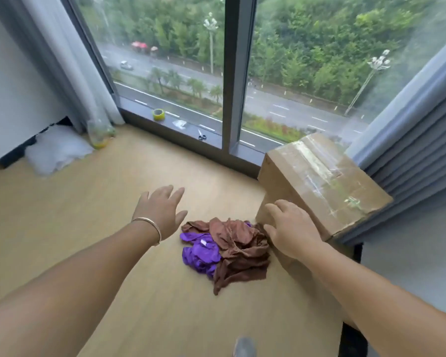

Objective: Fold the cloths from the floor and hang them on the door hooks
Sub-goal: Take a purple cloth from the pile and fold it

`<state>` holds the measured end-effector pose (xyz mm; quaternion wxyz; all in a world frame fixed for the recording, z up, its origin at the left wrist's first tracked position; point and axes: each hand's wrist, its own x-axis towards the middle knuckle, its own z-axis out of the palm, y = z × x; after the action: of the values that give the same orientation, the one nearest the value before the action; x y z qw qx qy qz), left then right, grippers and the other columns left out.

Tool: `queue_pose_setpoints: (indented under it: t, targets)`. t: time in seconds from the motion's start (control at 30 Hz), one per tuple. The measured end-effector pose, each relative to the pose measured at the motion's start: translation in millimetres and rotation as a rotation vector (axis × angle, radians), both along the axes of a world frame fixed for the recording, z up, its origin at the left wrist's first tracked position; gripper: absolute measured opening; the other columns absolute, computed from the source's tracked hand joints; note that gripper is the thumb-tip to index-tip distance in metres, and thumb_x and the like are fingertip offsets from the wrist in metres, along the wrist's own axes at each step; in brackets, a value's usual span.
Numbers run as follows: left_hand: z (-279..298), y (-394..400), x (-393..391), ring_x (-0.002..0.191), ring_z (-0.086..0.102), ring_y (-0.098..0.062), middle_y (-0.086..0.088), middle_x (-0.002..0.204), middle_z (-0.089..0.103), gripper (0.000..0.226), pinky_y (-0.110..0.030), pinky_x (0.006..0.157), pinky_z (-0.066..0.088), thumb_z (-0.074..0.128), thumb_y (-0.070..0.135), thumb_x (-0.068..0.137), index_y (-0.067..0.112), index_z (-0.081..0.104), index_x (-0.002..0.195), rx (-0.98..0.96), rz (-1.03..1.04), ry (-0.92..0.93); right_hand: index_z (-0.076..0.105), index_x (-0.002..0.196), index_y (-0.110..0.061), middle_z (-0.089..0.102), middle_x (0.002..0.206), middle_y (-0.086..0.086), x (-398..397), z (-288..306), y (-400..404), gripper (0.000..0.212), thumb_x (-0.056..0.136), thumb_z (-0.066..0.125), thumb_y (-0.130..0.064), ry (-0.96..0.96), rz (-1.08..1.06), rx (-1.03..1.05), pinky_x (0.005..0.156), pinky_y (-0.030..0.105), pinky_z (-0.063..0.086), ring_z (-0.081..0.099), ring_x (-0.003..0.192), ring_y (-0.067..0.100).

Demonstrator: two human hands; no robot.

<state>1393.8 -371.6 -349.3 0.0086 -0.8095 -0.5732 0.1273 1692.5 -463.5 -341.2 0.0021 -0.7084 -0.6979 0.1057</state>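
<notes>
While hands (162, 212) hover—cloths (227, 251) crumpled, floor (88, 228)

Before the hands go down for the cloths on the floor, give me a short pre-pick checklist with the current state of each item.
1. Left hand free, fingers spread: ok.
2. Right hand free: ok.
3. Brown cloth reachable, on top of the heap: ok.
4. Purple cloth separable: cannot tell, partly under the brown one.
5. Cardboard box clear of the heap: not ok, cloth lies against it.
6. Door hooks in view: not ok.
</notes>
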Motion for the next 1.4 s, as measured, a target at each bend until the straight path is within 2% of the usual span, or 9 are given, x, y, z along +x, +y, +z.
queue_pose_setpoints:
  t: [0.2,0.43,0.63,0.87,1.0,1.23,1.33,1.4]
  targets:
    - [-111.6,-24.4,-24.2,0.141,0.026,-0.018,0.001,0.157,0.024,0.063,-0.04,0.112,0.02,0.03,0.056,0.096,0.03,0.016,0.151,-0.199,0.13,0.025,0.051,0.13,-0.021,0.052,0.126,0.003,-18.9,-108.3,26.4,0.047,0.089,0.054,-0.043,0.025,0.137,-0.129,0.099,0.036,0.039,0.047,0.119,0.024]
    - [-286.8,-46.1,-39.0,0.139,0.029,-0.018,0.001,0.154,0.028,0.062,-0.041,0.114,0.022,0.033,0.055,0.096,0.029,0.019,0.15,-0.325,0.176,-0.04,0.048,0.136,-0.018,0.051,0.131,0.006,-34.7,-273.7,35.9,0.053,0.09,0.056,-0.041,0.009,0.222,-0.211,0.098,0.038,0.04,0.047,0.121,0.027]
    - [-436.7,-65.1,-44.6,0.14,0.027,-0.018,0.001,0.154,0.028,0.063,-0.041,0.115,0.02,0.035,0.053,0.096,0.028,0.018,0.151,-0.409,0.226,-0.119,0.053,0.132,-0.012,0.055,0.128,0.011,-60.9,-418.5,30.1,0.053,0.086,0.063,-0.038,-0.005,0.323,-0.289,0.095,0.041,0.042,0.049,0.12,0.031]
    - [-598.8,-52.2,-40.1,0.143,0.022,-0.019,0.0,0.156,0.023,0.064,-0.042,0.117,0.015,0.038,0.05,0.096,0.028,0.016,0.152,-0.41,0.214,-0.201,0.055,0.126,-0.01,0.056,0.116,0.01,-74.6,-567.0,43.7,0.055,0.082,0.063,-0.043,-0.088,0.433,-0.286,0.09,0.042,0.044,0.052,0.11,0.032]
    - [-673.3,-34.0,-36.0,0.143,0.022,-0.02,-0.001,0.158,0.022,0.064,-0.042,0.117,0.016,0.039,0.05,0.096,0.028,0.016,0.152,-0.388,0.207,-0.215,0.052,0.129,-0.013,0.053,0.126,0.009,-76.1,-637.0,56.6,0.057,0.083,0.061,-0.047,-0.119,0.44,-0.297,0.097,0.041,0.04,0.048,0.118,0.03]
    - [-768.6,20.4,-44.4,0.143,0.021,-0.019,-0.004,0.157,0.022,0.064,-0.042,0.116,0.018,0.039,0.051,0.096,0.028,0.017,0.152,-0.3,0.155,-0.142,0.044,0.136,-0.018,0.045,0.138,0.006,-99.9,-728.1,101.5,0.069,0.082,0.049,-0.061,-0.105,0.421,-0.221,0.104,0.039,0.033,0.038,0.129,0.025]
    - [-798.0,62.3,-47.2,0.142,0.022,-0.02,-0.004,0.156,0.024,0.061,-0.044,0.114,0.02,0.038,0.047,0.096,0.028,0.02,0.151,-0.165,0.158,-0.135,0.035,0.144,-0.019,0.036,0.147,0.007,-112.9,-760.1,128.3,0.073,0.086,0.044,-0.062,-0.093,0.406,-0.146,0.111,0.038,0.026,0.027,0.138,0.024]
    - [-814.1,94.5,-50.8,0.141,0.024,-0.021,-0.005,0.155,0.026,0.059,-0.046,0.112,0.022,0.04,0.044,0.096,0.026,0.023,0.15,-0.068,0.182,-0.135,0.036,0.144,-0.019,0.037,0.147,0.006,-118.1,-778.0,149.8,0.07,0.088,0.044,-0.06,-0.085,0.399,-0.08,0.112,0.039,0.024,0.024,0.14,0.024]
